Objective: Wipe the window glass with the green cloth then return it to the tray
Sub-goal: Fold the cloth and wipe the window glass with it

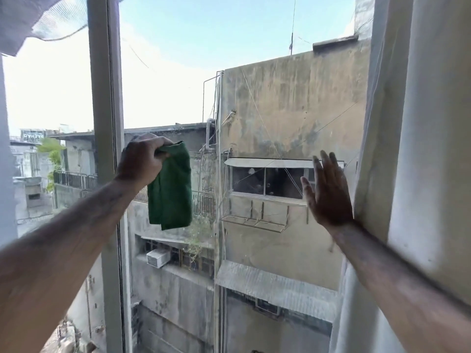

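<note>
My left hand (142, 159) is raised in front of the window glass (254, 103) and grips the top of the green cloth (170, 192), which hangs down loosely, folded, beside the frame post. My right hand (327, 192) is lifted at the right side of the pane, fingers straight and apart, palm toward the glass, holding nothing. Whether it touches the glass cannot be told. The tray is not in view.
A grey vertical window frame post (107, 123) stands just left of the cloth. White curtains hang at the right (420, 149) and at the upper left (30, 19). Beyond the glass are weathered concrete buildings (293, 110) and sky.
</note>
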{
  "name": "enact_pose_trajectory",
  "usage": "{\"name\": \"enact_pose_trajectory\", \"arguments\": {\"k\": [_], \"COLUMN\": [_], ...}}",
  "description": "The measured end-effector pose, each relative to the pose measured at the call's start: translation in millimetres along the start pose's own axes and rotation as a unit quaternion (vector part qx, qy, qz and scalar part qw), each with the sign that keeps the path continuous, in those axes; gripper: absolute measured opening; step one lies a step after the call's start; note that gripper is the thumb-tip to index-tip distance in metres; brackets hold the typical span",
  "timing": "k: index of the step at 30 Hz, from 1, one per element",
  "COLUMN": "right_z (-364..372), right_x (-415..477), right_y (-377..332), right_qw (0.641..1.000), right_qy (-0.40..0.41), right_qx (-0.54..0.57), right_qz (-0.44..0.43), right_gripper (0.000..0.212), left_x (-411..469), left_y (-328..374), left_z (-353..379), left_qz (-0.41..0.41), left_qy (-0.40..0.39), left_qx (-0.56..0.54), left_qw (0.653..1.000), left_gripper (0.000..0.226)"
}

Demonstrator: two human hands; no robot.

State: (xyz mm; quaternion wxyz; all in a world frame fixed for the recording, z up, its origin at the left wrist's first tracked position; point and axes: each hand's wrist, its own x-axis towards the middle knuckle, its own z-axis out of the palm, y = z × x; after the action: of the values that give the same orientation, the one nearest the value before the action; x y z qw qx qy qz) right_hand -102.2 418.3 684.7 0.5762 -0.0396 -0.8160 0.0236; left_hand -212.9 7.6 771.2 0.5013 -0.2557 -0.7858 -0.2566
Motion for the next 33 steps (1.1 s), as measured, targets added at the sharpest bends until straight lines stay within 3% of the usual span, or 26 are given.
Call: {"name": "enact_pose_trajectory", "arguments": {"k": [4,9,18,25,30,33], "right_z": [28,58,83,86,89,88], "right_x": [16,19,22,22,23,23], "right_y": [17,26,30,30,35,35], "right_qw": [0.999,0.997,0.989,0.988,0.987,0.987], "right_qy": [0.03,0.078,0.142,0.148,0.157,0.161], "right_qx": [0.017,0.005,-0.027,-0.031,-0.027,-0.024], "right_qz": [0.003,0.007,0.018,0.016,0.007,0.004], "right_gripper": [0.064,0.067,0.069,0.068,0.068,0.067], "left_x": [-1,-25,-92,-3,-40,-111], "left_y": [5,10,-9,57,71,42], "left_z": [20,50,117,126,170,179], "left_qz": [0.034,0.079,0.081,-0.024,0.16,0.2], "left_qy": [0.121,0.098,0.068,0.15,0.101,0.044], "left_qx": [0.164,0.13,0.176,0.15,0.187,0.218], "left_qw": [0.978,0.983,0.979,0.977,0.964,0.954], "left_gripper": [0.021,0.015,0.079,0.077,0.077,0.079]}}
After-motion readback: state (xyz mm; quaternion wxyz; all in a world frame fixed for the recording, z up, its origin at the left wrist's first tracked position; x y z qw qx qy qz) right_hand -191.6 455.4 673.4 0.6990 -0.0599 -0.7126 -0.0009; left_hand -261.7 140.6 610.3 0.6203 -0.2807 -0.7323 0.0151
